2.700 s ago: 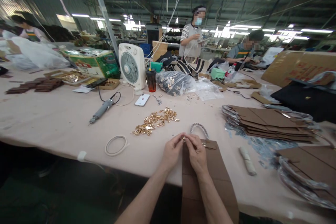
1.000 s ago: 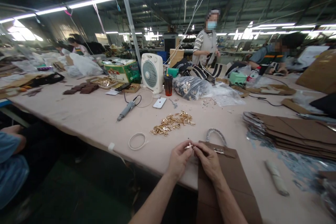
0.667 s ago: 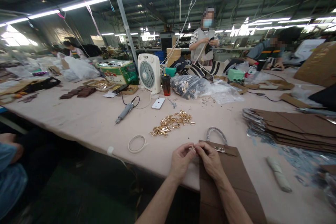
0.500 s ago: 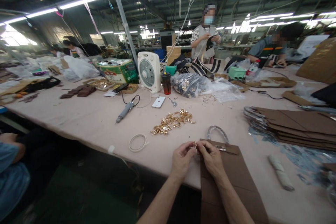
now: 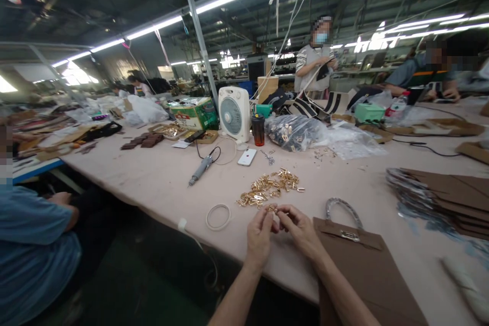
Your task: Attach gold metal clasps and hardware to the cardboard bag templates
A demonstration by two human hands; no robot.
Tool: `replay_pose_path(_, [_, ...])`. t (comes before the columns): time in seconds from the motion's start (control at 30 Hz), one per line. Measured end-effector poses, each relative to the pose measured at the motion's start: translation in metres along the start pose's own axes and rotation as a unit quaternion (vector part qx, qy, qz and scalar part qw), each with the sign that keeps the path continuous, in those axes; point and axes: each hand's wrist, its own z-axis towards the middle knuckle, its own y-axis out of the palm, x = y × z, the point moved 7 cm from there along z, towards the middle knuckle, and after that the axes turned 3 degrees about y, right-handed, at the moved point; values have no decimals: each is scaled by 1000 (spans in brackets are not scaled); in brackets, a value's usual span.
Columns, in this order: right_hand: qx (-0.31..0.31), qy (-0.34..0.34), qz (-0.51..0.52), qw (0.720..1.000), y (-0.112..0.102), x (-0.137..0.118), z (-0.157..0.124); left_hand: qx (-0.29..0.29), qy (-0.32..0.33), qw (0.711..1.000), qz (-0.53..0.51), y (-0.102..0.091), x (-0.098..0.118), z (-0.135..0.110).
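Observation:
My left hand [image 5: 260,232] and my right hand [image 5: 300,229] meet fingertip to fingertip just above the near table edge. Both pinch a small gold metal fitting [image 5: 273,209] between them. A pile of the same gold fittings [image 5: 269,188] lies just beyond my fingers. To the right of my right hand lies a brown bag [image 5: 367,270] with a wrapped handle [image 5: 343,207] and a metal clasp [image 5: 349,236].
A ring of white tape [image 5: 218,216], an electric screwdriver [image 5: 201,170], a phone [image 5: 247,157], a dark cup [image 5: 259,130] and a small fan [image 5: 234,112] stand further back. Stacked brown bags [image 5: 443,196] lie right. A person in blue [image 5: 34,244] sits left; other people work behind.
My hands have come off the brown bag's top edge and moved left, still pinching the small fitting. My view has swung left, showing more of the person in blue.

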Motion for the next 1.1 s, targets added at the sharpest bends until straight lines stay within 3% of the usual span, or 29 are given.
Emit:
replay_pose_path(0.1, [56, -8, -15, 998, -8, 11, 5, 33, 14, 995, 96, -20, 2, 5])
replay_pose_path(0.17, [66, -22, -24, 997, -12, 16, 3, 37, 20, 991, 125, -23, 1, 6])
replay_pose_path(0.43, [52, -61, -44, 996, -8, 5, -1, -30, 83, 985, 146, -5, 0, 0])
replay_pose_path(0.7, [55, -119, -83, 988, -12, -3, -3, -44, 136, 972, 186, -1, 4, -3])
replay_pose_path(0.87, [25, -104, -76, 991, -7, -6, -5, -56, 125, 976, 172, 1, 1, -3])
replay_pose_path(1.1, [21, -105, -101, 989, -4, -2, -3, -6, 59, 985, 161, -8, -1, -3])
